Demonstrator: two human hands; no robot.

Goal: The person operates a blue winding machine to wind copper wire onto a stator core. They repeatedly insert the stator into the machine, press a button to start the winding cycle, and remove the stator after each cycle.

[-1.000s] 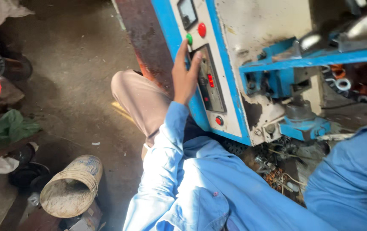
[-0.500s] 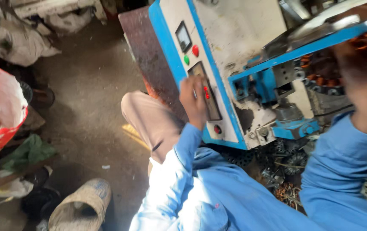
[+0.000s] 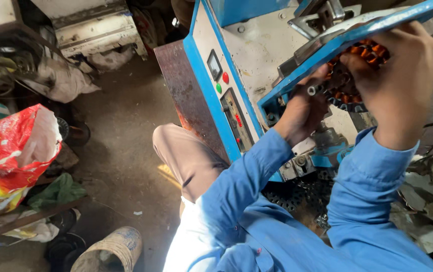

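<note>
Closest to the camera, two blue sleeves (image 3: 257, 201) run up from the bottom edge, and a knee in beige trousers (image 3: 186, 161) presses against the rusty side plate (image 3: 186, 95) of a blue and white machine (image 3: 257, 55). A woven basket (image 3: 110, 252) stands on the dirt floor (image 3: 120, 146) at the bottom edge, with a green cloth (image 3: 57, 191) and a red and yellow printed bag (image 3: 15, 151) further out towards the left edge.

Further up, the left hand (image 3: 304, 113) is tucked under the blue rim of the machine's top plate (image 3: 347, 38), its fingers curled against the underside of a round wound part with copper-coloured coils (image 3: 365, 53); how tightly they close cannot be told, since the tips are hidden behind the rim. The right hand (image 3: 398, 75) comes in from the right side, fingers bent and closed over the same coil part, thumb towards the machine. The coil part sits just under the tilted top plate, at the machine's upper right, between the two hands and touching both.

On the machine's front panel, left of the hands, sit a small meter (image 3: 214, 64), a red button (image 3: 225, 77), a green button (image 3: 219, 88) and a long control strip (image 3: 236, 121). Beyond, at the top left corner of the view, lie grey cloths (image 3: 70, 75) and a worn metal box (image 3: 93, 25).
</note>
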